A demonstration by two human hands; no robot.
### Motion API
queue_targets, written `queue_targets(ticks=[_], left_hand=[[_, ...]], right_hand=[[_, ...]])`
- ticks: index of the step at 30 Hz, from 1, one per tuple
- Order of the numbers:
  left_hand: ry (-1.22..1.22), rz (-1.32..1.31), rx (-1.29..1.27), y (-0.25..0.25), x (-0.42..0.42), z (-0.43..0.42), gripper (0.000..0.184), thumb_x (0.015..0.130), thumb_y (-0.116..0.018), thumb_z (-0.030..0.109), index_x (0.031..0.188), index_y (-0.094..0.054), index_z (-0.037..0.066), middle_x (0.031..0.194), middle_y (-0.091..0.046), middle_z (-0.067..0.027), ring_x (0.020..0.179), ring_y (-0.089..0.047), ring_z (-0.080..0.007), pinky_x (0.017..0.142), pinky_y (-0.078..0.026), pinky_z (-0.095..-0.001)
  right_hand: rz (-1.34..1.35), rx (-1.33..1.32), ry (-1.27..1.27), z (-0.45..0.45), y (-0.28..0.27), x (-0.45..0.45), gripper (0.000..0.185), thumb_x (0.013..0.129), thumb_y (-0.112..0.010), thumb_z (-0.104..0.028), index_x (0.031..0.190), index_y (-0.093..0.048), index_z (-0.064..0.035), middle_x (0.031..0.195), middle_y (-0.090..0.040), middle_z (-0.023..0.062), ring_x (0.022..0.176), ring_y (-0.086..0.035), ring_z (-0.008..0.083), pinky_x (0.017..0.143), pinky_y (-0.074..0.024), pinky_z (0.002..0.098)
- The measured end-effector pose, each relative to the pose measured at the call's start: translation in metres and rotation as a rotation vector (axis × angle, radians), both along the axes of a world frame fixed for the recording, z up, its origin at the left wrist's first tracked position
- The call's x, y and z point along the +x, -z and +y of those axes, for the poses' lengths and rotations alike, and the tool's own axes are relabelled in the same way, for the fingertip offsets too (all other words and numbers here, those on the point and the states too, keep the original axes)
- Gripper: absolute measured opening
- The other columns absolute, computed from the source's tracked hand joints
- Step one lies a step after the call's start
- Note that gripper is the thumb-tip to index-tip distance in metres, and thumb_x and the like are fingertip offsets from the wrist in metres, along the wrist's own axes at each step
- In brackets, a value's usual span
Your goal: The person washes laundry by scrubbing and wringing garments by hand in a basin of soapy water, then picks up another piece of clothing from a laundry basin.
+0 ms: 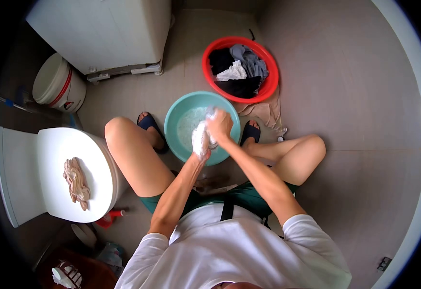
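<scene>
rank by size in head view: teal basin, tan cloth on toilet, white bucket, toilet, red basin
1. Toilet
2. Teal basin and red basin, too alike to rank
3. White bucket
4. Tan cloth

Grey-brown floor (184,58) under soft, even light. Smooth grey wall (355,86) from one to three o'clock, edged with pale strip (415,91). White toilet (53,168) with closed lid at nine o'clock. Boxy white unit (104,31) between ten and eleven, red-banded white bucket (71,94) at ten. Dim area (39,238) at eight o'clock.

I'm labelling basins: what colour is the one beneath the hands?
The basin is pale turquoise: see head view.
</scene>
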State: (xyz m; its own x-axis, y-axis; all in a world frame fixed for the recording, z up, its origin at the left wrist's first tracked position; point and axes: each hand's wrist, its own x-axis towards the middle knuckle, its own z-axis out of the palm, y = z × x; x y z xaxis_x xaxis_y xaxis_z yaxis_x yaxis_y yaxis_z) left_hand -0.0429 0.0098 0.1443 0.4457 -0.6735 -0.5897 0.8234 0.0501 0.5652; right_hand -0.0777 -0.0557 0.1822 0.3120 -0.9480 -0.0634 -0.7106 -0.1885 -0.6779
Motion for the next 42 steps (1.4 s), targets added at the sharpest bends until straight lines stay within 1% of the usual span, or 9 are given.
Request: queue_targets(ticks=[3, 7, 10, 12, 17, 24, 26, 33, 42], left_hand=[[0.112, 0.325, -0.72, 0.076, 0.023, 0.007, 0.018, 0.091, -0.053, 0.025, 0.09, -0.059, 0.009, 0.079, -0.057, -0.0018, 0.068, -0.055, -0.0142, 0.059, -0.046, -0.0282], [0.09, -0.048, -0.016, 0.007, 0.004, 0.008, 0.019, 0.091, -0.052, 0.024, 0.093, -0.059, 0.007, 0.081, -0.059, -0.0017, 0.067, -0.054, -0.0134, 0.055, -0.044, -0.0273], [-0.071, -0.059, -0.028, -0.02, -0.001, -0.005, 0.021, 0.091, -0.052, 0.026, 0.086, -0.059, 0.008, 0.072, -0.054, 0.0002, 0.061, -0.051, -0.0106, 0.053, -0.044, -0.0252], [0.13, 0.254, -0.636, 0.079, 0.03, 0.001, 0.021, 0.092, -0.051, 0.027, 0.087, -0.058, 0.007, 0.076, -0.054, 0.0004, 0.066, -0.052, -0.0111, 0.058, -0.047, -0.0286], [0.158, -0.141, -0.022, 0.011, 0.001, 0.012, 0.016, 0.09, -0.05, 0.022, 0.085, -0.057, 0.009, 0.074, -0.053, 0.0006, 0.065, -0.05, -0.0112, 0.054, -0.043, -0.0284], [0.122, 0.263, -0.432, 0.072, 0.019, 0.004, 0.029, 0.091, -0.049, 0.037, 0.079, -0.054, 0.011, 0.076, -0.053, -0.0013, 0.062, -0.05, -0.0141, 0.055, -0.042, -0.0289], [0.178, -0.122, 0.091, -0.007, 0.0, 0.007, 0.025, 0.091, -0.052, 0.032, 0.084, -0.062, 0.01, 0.078, -0.057, -0.0024, 0.063, -0.053, -0.0139, 0.057, -0.044, -0.0269], [0.035, 0.099, -0.37, -0.031, 0.036, -0.001, 0.044, 0.096, -0.041, 0.04, 0.112, -0.053, 0.001, 0.109, -0.061, -0.0117, 0.096, -0.061, -0.0225, 0.085, -0.05, -0.0359], [0.003, 0.236, -0.455, -0.025, 0.041, 0.002, 0.051, 0.095, -0.04, 0.047, 0.116, -0.051, 0.002, 0.113, -0.058, -0.0096, 0.101, -0.057, -0.0218, 0.089, -0.046, -0.0367]], right_hand=[[-0.019, -0.133, -0.183, 0.048, -0.002, -0.005, 0.032, 0.062, -0.069, -0.017, 0.091, -0.066, -0.0063, 0.071, -0.062, 0.022, 0.072, -0.061, 0.041, 0.069, -0.0487, 0.0467], [0.063, -0.032, -0.069, 0.001, 0.002, 0.0, 0.022, 0.065, -0.069, -0.017, 0.081, -0.063, -0.0032, 0.075, -0.063, 0.0205, 0.073, -0.062, 0.0394, 0.066, -0.0495, 0.0453], [0.025, -0.068, -0.054, 0.012, 0.0, -0.001, 0.023, 0.065, -0.069, -0.016, 0.084, -0.063, -0.0042, 0.077, -0.064, 0.0204, 0.075, -0.063, 0.0392, 0.068, -0.0501, 0.0451], [-0.012, -0.144, -0.18, 0.05, -0.006, -0.004, 0.025, 0.065, -0.067, -0.015, 0.089, -0.065, -0.0087, 0.072, -0.062, 0.0213, 0.072, -0.062, 0.0383, 0.068, -0.0486, 0.0457], [0.021, 0.005, 0.026, -0.007, 0.002, -0.002, 0.02, 0.07, -0.064, -0.02, 0.07, -0.062, 0.0002, 0.071, -0.061, 0.0241, 0.07, -0.061, 0.0401, 0.06, -0.0486, 0.0458], [-0.065, -0.156, -0.106, 0.049, 0.007, -0.008, 0.017, 0.066, -0.067, -0.014, 0.08, -0.063, -0.0056, 0.072, -0.062, 0.0221, 0.076, -0.062, 0.0412, 0.07, -0.0491, 0.0459], [-0.015, -0.144, 0.123, 0.01, 0.033, -0.009, 0.015, 0.073, -0.068, -0.017, 0.079, -0.061, -0.0053, 0.067, -0.06, 0.0197, 0.065, -0.06, 0.0378, 0.065, -0.0474, 0.0435], [-0.88, 0.479, 0.048, -0.026, -0.02, -0.06, 0.025, 0.091, -0.057, -0.026, 0.082, -0.061, -0.0029, 0.087, -0.06, -0.0012, 0.083, -0.049, 0.0084, 0.079, -0.0371, 0.0259], [-1.044, 0.614, -0.059, -0.017, -0.062, -0.082, 0.025, 0.093, -0.053, -0.026, 0.098, -0.061, -0.0028, 0.1, -0.06, 0.003, 0.096, -0.052, 0.0114, 0.086, -0.0393, 0.0258]])
